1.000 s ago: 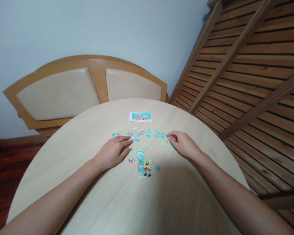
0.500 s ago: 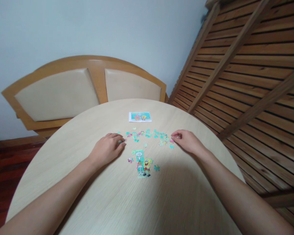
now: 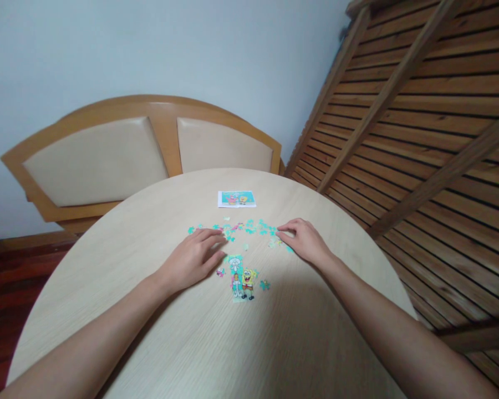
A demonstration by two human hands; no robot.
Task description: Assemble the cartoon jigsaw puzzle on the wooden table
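Observation:
My left hand (image 3: 199, 254) hovers at or just over the left end of a band of loose jigsaw pieces (image 3: 261, 227), its fingers stretched out and thumb apart; no piece shows in it. At the band's right end is my right hand (image 3: 303, 239), thumb and index finger slightly apart, tips beside several turquoise pieces. Nearer to me lies a partly joined puzzle section (image 3: 237, 280) with a tall pale-turquoise cartoon figure and a yellow square one. A pink piece (image 3: 220, 272) lies left of it, and a turquoise piece (image 3: 265, 285) to its right.
A small picture sheet (image 3: 237, 199) with cartoon figures lies beyond the pieces. All this rests on a round pale wooden table (image 3: 183, 349). Behind it stands a wood-framed padded backrest (image 3: 95, 160) against the wall, and a slatted wooden panel (image 3: 424, 111) leans on the right.
My left hand has moved right and slightly toward me, uncovering turquoise pieces at the left end. My right hand has shifted left, closer to the turquoise pieces.

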